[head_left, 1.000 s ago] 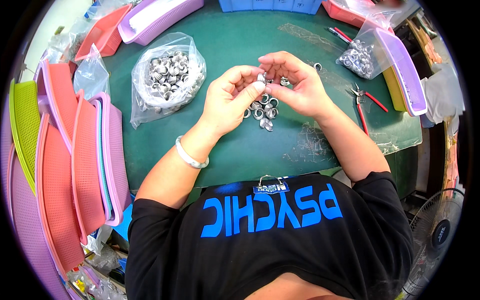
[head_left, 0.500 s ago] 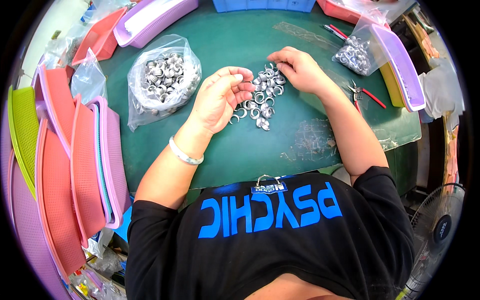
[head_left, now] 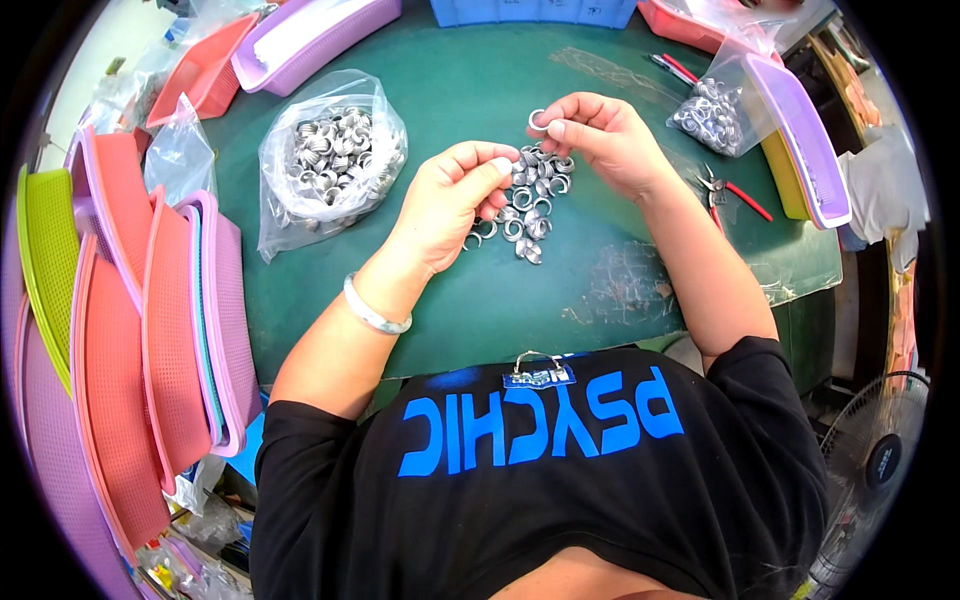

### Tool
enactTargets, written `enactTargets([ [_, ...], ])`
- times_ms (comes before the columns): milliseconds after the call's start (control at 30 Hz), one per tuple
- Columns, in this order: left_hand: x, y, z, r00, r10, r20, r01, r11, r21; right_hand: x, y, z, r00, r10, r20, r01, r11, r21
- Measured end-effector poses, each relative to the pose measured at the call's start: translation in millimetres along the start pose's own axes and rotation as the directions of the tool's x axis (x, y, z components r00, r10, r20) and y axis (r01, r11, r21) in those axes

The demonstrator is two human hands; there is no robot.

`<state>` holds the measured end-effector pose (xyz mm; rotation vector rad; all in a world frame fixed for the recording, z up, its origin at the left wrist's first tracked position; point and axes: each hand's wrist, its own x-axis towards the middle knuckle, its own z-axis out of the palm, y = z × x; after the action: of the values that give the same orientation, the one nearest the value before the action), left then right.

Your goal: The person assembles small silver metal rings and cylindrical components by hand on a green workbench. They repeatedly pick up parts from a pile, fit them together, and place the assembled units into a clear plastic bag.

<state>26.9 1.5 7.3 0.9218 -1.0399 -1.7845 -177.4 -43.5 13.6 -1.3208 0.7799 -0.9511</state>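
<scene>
Several silver, ridged, open-ended rings (head_left: 540, 185) lie in a loose pile on the green tabletop between my hands. Just above the pile's far edge, my right hand (head_left: 605, 140) pinches one C-shaped ring (head_left: 538, 120) between thumb and forefinger. My left hand (head_left: 455, 195) is at the pile's left side, thumb pressed to the forefinger and the other fingers curled; whatever is in that pinch, if anything, is hidden. Left of it stands an opened clear plastic bag (head_left: 375, 205) full of similar rings.
Red-handled pliers (head_left: 745, 197) and another red-handled tool (head_left: 678, 68) lie on the right, near a clear bag of rings (head_left: 708, 115) and a purple basket (head_left: 800, 140). Stacked plastic baskets (head_left: 110, 380) line the left side. A blue crate (head_left: 530, 12) sits at the far edge.
My right hand has taken up a ring and now shows it pinched at the fingertips. The left hand has moved slightly right, its thumb and forefinger closing together.
</scene>
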Motion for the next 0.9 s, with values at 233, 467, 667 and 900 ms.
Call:
enactTargets([
  [233,-5.6,3.2,11.3,0.974,0.226,-0.027,-0.224,0.972,0.069,-9.6,6.8,30.1,0.994,0.026,0.104,-0.072,0.878,0.472],
  [467,-6.2,2.0,12.7,0.956,0.293,-0.030,-0.292,0.956,0.037,-14.4,6.6,37.2,0.996,0.081,0.042,-0.089,0.958,0.272],
  [667,-3.0,2.8,3.0,0.988,0.150,-0.020,-0.150,0.989,-0.017,-19.0,-1.5,44.2,0.999,0.036,-0.012,-0.035,0.998,0.051],
  [900,0.6,0.7,-4.5,0.999,0.013,0.040,-0.005,0.980,-0.200,-19.5,-4.4,43.3,0.998,-0.033,-0.051,0.032,0.999,-0.029],
])
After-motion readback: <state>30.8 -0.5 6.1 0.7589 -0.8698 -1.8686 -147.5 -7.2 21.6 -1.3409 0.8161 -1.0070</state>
